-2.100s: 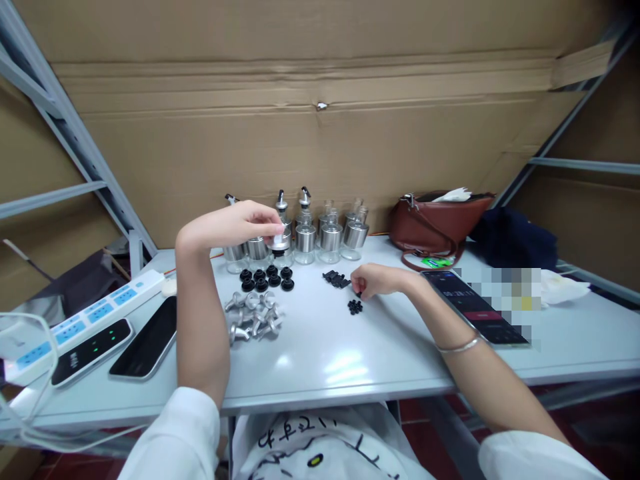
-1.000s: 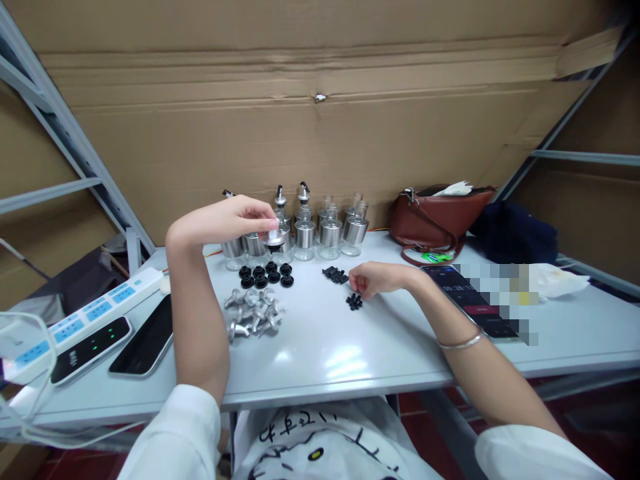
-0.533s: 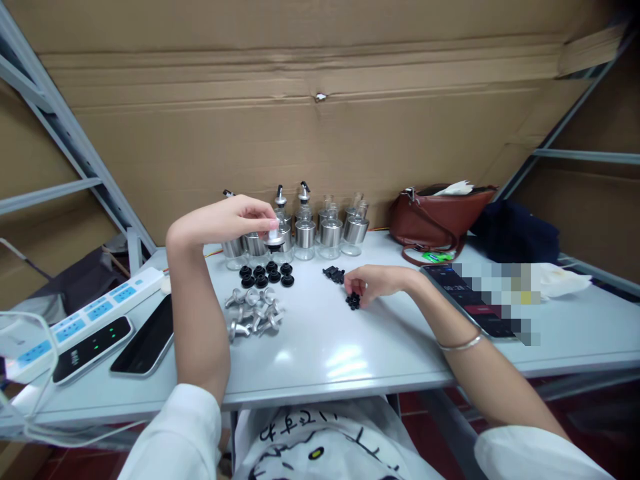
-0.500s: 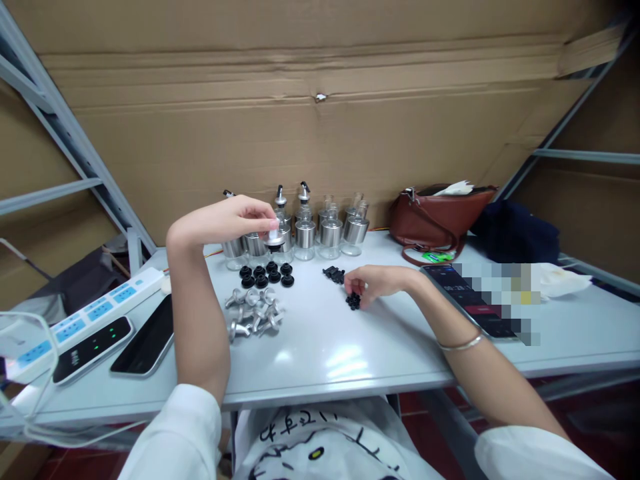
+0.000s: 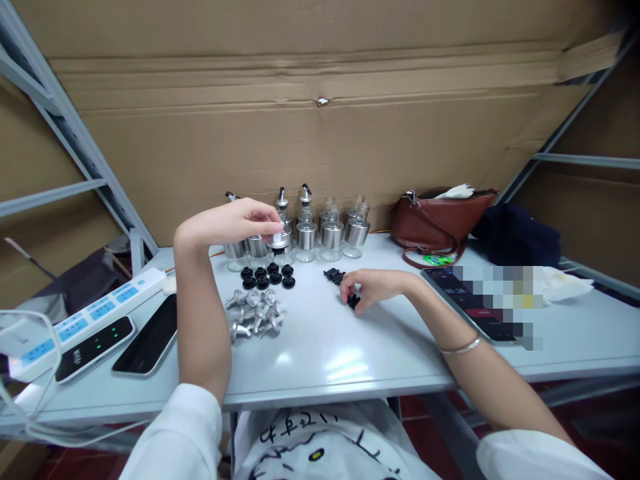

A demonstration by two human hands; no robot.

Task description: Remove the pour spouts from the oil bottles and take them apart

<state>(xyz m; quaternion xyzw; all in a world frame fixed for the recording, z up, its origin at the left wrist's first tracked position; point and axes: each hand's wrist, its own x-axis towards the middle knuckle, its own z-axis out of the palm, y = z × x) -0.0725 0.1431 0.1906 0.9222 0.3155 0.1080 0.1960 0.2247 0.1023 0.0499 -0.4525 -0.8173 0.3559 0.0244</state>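
Observation:
My left hand (image 5: 263, 220) is closed, its fingertips pinching a metal pour spout (image 5: 279, 245) with a black stopper at its lower end, held in front of the bottles. On the table, my right hand (image 5: 367, 288) reaches down over a small pile of tiny black parts (image 5: 354, 302), thumb and fingers apart around it and partly hiding it. Small black caps (image 5: 334, 275) lie just behind that hand. Several black ribbed stoppers (image 5: 262, 279) stand in rows below my left hand. Nearer to me is a heap of silver spouts (image 5: 256, 312).
Glass bottles with steel bands (image 5: 331, 237) line the back, some fitted with spouts. On the right are a brown bag (image 5: 440, 217), dark cloth (image 5: 520, 233) and a phone (image 5: 465, 300). A power strip (image 5: 95, 313) and another phone (image 5: 147, 337) lie on the left.
My right hand has shifted slightly left and covers more of the black pile. My left hand still holds the pour spout, and the view has moved a little.

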